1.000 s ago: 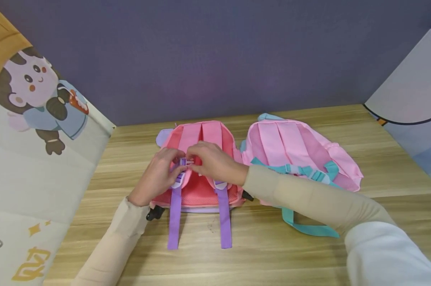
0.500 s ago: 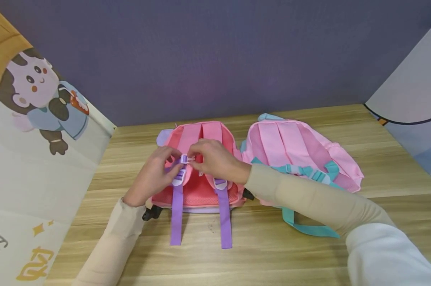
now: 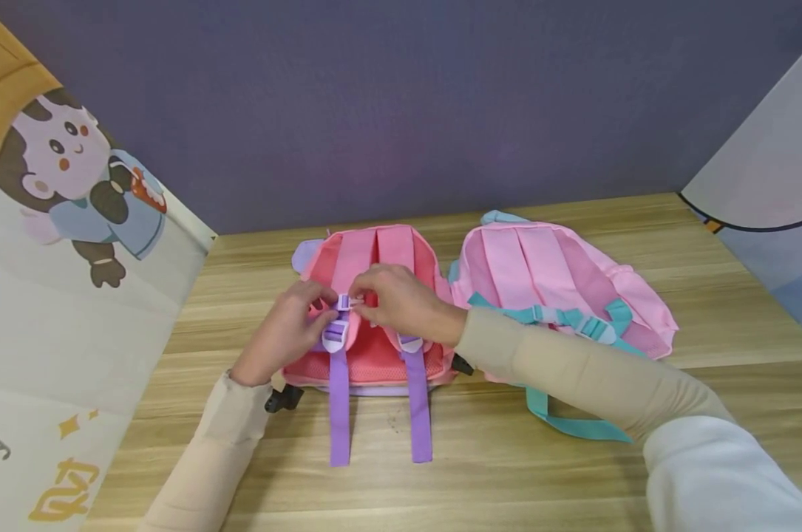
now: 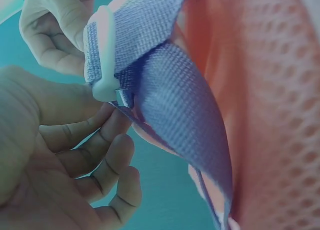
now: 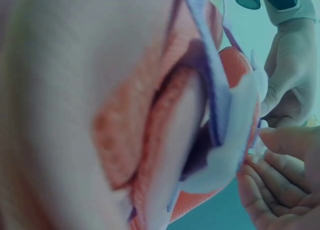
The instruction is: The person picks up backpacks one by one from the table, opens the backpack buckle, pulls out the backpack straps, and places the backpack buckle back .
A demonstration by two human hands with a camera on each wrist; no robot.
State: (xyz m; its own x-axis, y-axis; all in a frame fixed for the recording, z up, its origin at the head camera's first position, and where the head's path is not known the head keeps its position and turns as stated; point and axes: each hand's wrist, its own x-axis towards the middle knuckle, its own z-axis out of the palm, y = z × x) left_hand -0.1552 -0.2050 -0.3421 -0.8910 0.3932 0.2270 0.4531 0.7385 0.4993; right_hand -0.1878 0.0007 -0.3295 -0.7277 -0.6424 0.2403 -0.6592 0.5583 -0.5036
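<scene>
On the coral pink backpack (image 3: 374, 362), my left hand (image 3: 284, 329) pinches one half of a small white chest-strap buckle (image 3: 344, 301) with purple webbing. Its thumb and fingers (image 4: 102, 125) meet at the buckle's edge in the left wrist view. My right hand (image 3: 403, 299) pinches the pronged end from the other side, and its fingers (image 5: 270, 190) are curled there in the right wrist view. Whether the two halves are joined cannot be seen. Just below sits a white strap adjuster (image 3: 335, 336) with a purple strap (image 3: 339, 406) hanging from it.
A light pink backpack (image 3: 534, 266) with teal straps (image 3: 576, 427) lies close on the right, partly under my right forearm. Both bags rest on a wood-grain table (image 3: 480, 488). A dark panel (image 3: 401, 111) rises behind, and a printed wall (image 3: 61, 310) stands at left.
The left shoulder strap's adjuster and hanging purple end have shifted to the right. Both hands have dipped slightly over the last half second, still holding the buckle.
</scene>
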